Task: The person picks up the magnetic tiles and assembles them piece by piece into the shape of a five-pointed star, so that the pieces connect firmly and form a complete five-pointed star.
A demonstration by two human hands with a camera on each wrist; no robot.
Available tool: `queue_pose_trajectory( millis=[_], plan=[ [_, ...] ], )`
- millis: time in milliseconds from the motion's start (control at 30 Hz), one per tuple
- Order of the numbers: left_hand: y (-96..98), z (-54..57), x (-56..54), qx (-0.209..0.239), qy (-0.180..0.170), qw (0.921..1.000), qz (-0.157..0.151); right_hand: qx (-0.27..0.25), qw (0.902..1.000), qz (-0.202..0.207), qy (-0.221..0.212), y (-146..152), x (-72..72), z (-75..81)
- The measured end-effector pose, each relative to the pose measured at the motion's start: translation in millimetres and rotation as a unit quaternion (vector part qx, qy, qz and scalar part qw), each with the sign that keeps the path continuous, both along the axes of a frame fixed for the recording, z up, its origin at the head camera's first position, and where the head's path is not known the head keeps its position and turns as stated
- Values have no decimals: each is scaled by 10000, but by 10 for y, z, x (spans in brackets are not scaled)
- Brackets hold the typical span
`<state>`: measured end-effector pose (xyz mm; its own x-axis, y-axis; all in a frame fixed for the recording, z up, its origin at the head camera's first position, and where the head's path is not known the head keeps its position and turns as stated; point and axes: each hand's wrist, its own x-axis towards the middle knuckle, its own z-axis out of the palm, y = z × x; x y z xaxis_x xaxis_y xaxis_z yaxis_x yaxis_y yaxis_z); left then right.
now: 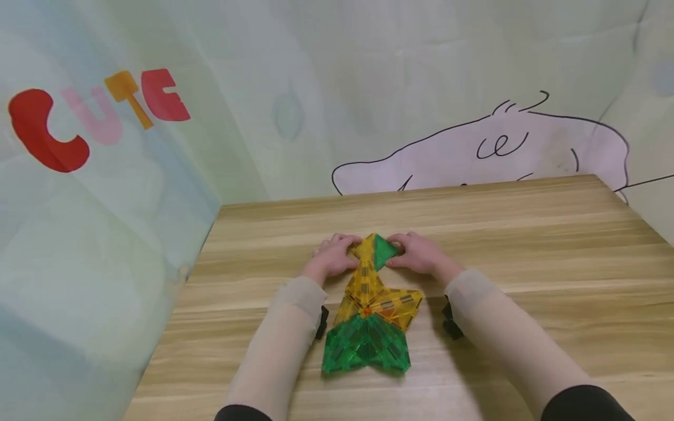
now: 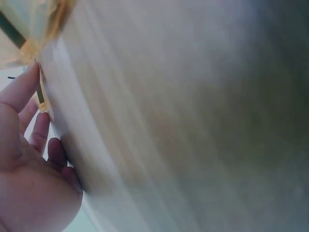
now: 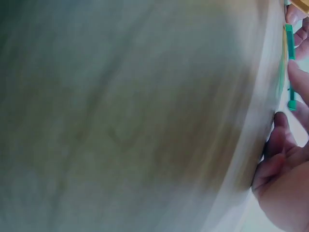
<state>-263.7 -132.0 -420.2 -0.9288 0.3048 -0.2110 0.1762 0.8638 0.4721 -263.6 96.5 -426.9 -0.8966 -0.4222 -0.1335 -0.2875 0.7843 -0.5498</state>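
Translucent magnetic tiles form a star-like build in the middle of the table. At its far tip, a yellow magnetic tile (image 1: 363, 250) lies side by side with a green magnetic tile (image 1: 384, 251). My left hand (image 1: 334, 257) pinches the yellow one by its left side, while my right hand (image 1: 419, 252) holds the green one by its outer edges. In the right wrist view the green tile's thin edge (image 3: 291, 43) shows between the fingers. Nearer to me are yellow tiles (image 1: 365, 285), an amber point (image 1: 402, 304) to the right, and green tiles (image 1: 365, 345) at the front.
The wooden table (image 1: 553, 263) runs back to a printed cloth wall (image 1: 295, 70). Another cloth wall borders its left edge. Both forearms lie either side of the build, and a dark wrist camera (image 1: 453, 318) sits close to its right.
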Motion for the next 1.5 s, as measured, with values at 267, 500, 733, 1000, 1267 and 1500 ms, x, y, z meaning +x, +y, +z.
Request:
queue_pose_trajectory(
  millis=[267,500,733,1000,1267,1500],
  plan=[
    [-38,1,-20,897,-114,9958,110,-1653,9822,-135,-879,-19,-42,12],
    [81,265,-103,1754,-43,9844,-82,-3513,9195,-279,-1744,33,-119,274],
    [2,453,-18,2496,-76,9681,212,-4159,8852,-160,-2078,18,-83,497],
    [-214,580,173,3392,-45,9399,380,-4233,8653,735,-2583,-192,77,608],
    [-498,518,463,3674,-109,9290,436,-3968,8712,1104,-2672,-397,211,604],
    [-751,395,645,3623,-328,9311,280,-3772,8827,1109,-2575,-553,258,517]
  ],
)
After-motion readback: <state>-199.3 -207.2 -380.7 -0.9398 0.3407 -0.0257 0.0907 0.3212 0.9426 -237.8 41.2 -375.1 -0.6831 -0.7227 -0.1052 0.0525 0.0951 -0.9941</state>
